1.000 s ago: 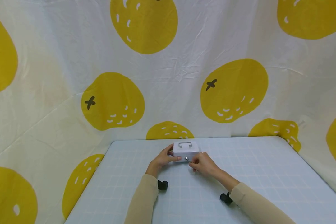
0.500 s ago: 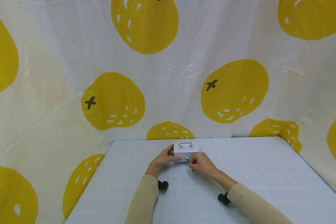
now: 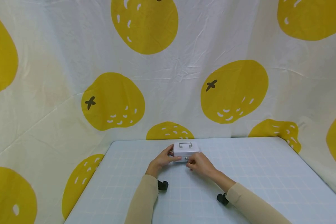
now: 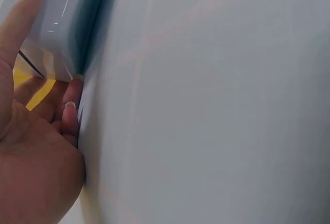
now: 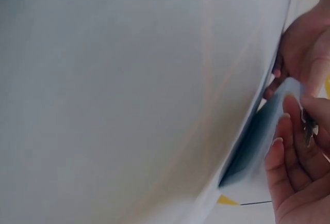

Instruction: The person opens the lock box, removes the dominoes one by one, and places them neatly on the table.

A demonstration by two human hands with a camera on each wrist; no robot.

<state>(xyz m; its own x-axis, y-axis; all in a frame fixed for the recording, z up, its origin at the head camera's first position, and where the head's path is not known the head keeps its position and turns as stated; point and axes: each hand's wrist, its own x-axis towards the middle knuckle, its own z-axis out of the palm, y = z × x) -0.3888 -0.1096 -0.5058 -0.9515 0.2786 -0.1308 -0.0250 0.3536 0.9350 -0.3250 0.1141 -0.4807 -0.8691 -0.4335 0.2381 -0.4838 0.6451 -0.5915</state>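
Observation:
A small white cash box (image 3: 186,150) stands near the far edge of the table, lid down, with a wire handle (image 3: 185,145) on top and a round lock (image 3: 186,159) in its front. My left hand (image 3: 163,158) grips its left end, thumb along the front and the other fingers round the side. My right hand (image 3: 200,163) is at the lock, thumb and fingers pinching a small metal key (image 5: 310,127), best seen in the right wrist view. Whether the key sits fully in the lock is hidden by the fingers.
A pale blue checked cloth covers the table (image 3: 184,199). Behind it hangs a white curtain (image 3: 173,102) printed with large yellow fruit. Black wrist cameras (image 3: 163,185) sit under both sleeves, just above the table.
My right hand has shifted slightly left and closer to the lock, its fingers covering more of the key. The left hand and the cash box stay in place.

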